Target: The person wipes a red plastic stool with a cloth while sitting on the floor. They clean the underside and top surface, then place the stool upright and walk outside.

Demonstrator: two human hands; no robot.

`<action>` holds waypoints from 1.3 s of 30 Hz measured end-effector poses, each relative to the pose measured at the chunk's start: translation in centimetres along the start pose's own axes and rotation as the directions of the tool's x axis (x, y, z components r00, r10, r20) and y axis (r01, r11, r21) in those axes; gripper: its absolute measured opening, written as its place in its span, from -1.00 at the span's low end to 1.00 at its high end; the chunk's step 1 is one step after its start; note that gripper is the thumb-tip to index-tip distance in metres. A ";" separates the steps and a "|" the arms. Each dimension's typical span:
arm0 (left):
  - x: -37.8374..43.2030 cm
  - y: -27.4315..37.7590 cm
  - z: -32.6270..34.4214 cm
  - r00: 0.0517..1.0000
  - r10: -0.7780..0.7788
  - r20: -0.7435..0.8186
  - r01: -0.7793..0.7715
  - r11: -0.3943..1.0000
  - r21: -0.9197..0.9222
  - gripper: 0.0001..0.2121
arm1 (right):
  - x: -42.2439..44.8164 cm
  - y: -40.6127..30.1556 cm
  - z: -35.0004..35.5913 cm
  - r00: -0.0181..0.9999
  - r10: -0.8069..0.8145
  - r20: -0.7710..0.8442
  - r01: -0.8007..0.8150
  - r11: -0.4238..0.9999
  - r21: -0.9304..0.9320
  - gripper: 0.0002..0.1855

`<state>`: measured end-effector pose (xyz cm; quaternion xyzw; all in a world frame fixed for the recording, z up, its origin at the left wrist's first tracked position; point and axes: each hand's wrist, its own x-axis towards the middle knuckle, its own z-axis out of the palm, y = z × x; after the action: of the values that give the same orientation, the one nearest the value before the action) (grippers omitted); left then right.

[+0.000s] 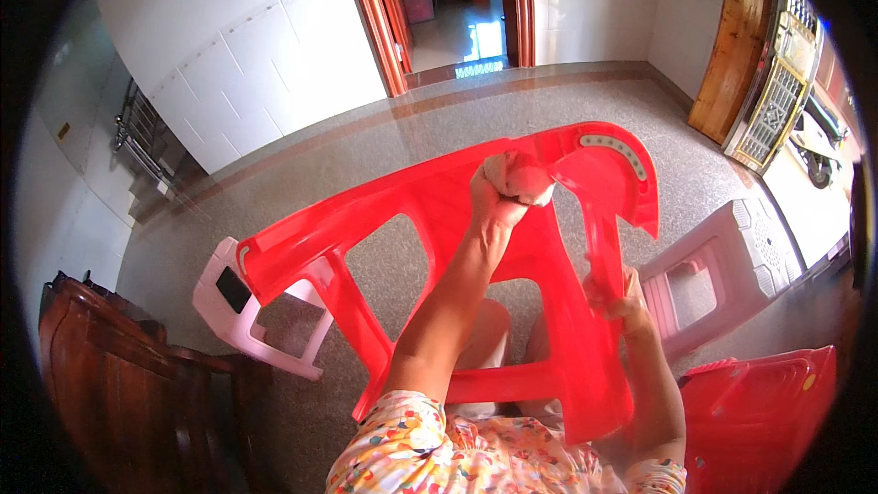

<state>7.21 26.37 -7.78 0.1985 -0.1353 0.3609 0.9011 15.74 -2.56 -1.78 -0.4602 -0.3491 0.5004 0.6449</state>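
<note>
A large red plastic furniture piece (425,199), apparently a chair, is tilted across my lap, with wide openings between its bars and a grey dotted strip (621,149) set into its curved far corner. My left hand (497,202) is closed around a wadded pale cloth (525,182), which rests against the red plastic near its upper edge. Lower on the right, my right hand (624,295) grips a narrow red bar of the same piece. My knees show partly through the openings.
Left of me stands a pink plastic stool (219,319) bearing a black rectangular object (234,289), beside carved dark wooden furniture (130,384). A pink-and-grey stool (720,274) and another red plastic item (761,418) are on my right. Ahead is a doorway (456,41); a scooter (820,144) is outside.
</note>
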 end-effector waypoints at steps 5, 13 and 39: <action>-2.5 -2.3 12.8 0.929 0.039 -0.369 -0.071 0.995 -0.074 -0.83 | -0.1 -0.5 -0.4 0.997 0.001 -0.075 -0.002 1.000 -0.016 -0.30; -4.0 -1.7 15.4 0.950 -0.016 -0.311 -0.028 0.990 -0.138 -0.86 | 0.1 -0.1 0.0 0.998 -0.024 -0.058 0.023 0.999 -0.026 -0.37; -12.2 -0.2 7.8 0.985 -0.153 -0.085 0.150 0.988 -0.043 -0.81 | -0.1 0.6 0.5 0.989 -0.097 -0.110 0.074 0.977 -0.198 -0.22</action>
<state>-1.99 15.37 -5.67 0.1757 -0.0866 0.2971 0.9345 15.07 -2.51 -2.16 -0.5342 -0.3764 0.4076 0.6378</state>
